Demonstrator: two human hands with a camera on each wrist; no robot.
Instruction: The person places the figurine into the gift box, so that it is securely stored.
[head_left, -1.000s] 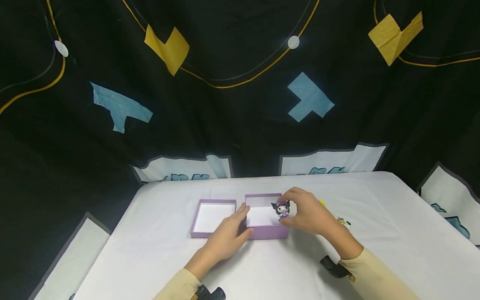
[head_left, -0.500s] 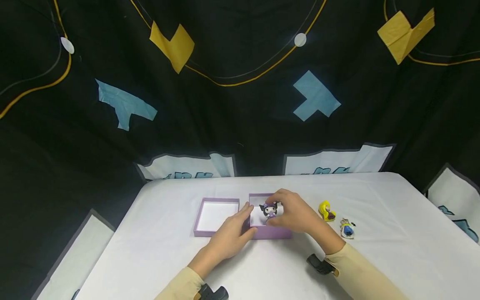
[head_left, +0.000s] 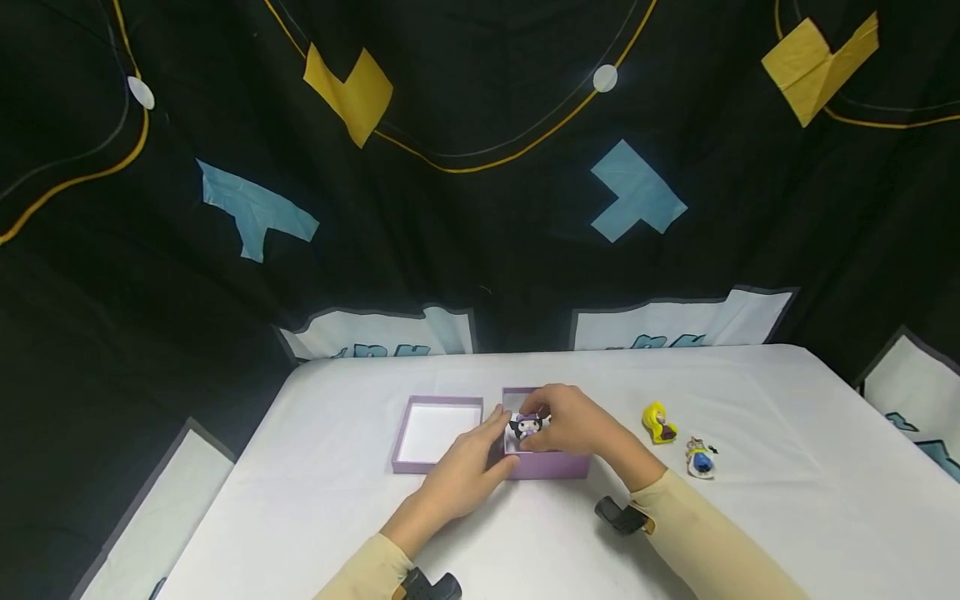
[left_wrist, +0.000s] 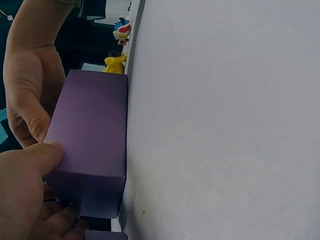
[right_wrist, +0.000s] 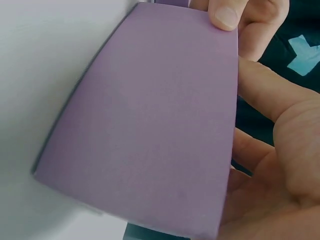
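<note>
An open purple box (head_left: 551,467) with a white inside stands on the white table. My left hand (head_left: 465,471) holds its front left corner, thumb on the front wall and fingers along the left side, as the left wrist view shows. My right hand (head_left: 576,423) pinches a small figurine (head_left: 527,426) with a black hood, white face and purple dress, lowered into the box opening. In the right wrist view the box's front wall (right_wrist: 145,115) hides the figurine, and the right fingers reach in over the top edge.
Left of the box lies its shallow purple lid (head_left: 401,433), white inside up. To the right lie a yellow-haired figurine (head_left: 659,423) and a blue and white figure charm (head_left: 701,460). A black curtain with tape patches (head_left: 637,192) hangs behind the table.
My right hand has carried the hooded figurine leftward and down into the box. The two figurines on the right have come out from behind my right arm. My left hand keeps its hold.
</note>
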